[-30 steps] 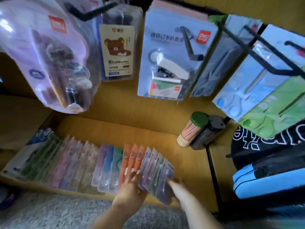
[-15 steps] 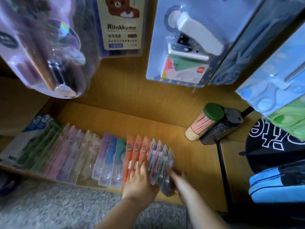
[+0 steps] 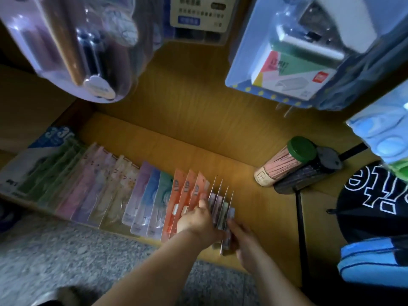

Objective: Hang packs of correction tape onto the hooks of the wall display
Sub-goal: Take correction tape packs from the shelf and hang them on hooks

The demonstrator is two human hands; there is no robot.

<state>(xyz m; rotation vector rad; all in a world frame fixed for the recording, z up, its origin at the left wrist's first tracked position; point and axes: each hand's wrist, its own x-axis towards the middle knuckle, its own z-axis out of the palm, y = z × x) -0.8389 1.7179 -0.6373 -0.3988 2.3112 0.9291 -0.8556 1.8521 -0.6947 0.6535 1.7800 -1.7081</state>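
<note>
A long row of correction tape packs (image 3: 123, 191) stands on edge along the low wooden shelf (image 3: 181, 138), in green, pink, cream, purple, blue and orange. At the row's right end stand several clear-backed packs (image 3: 221, 206). My left hand (image 3: 196, 221) presses on their left side, over the orange packs (image 3: 187, 195). My right hand (image 3: 241, 237) closes on their lower right edge, so the small stack is pinched between both hands. No hook is visible in this view.
Blister packs hang overhead: a purple one (image 3: 72, 47) at left, a stapler set (image 3: 291, 54) at right, blue packs (image 3: 384, 133) far right. Two toothpick jars (image 3: 287, 164) lie on the shelf's right. A black bag (image 3: 375, 199) and blue case (image 3: 371, 259) sit lower right.
The view has dropped and moved closer to the shelf. Both hands have pushed the clear-backed packs from fanned out into an upright, tighter stack at the row's right end.
</note>
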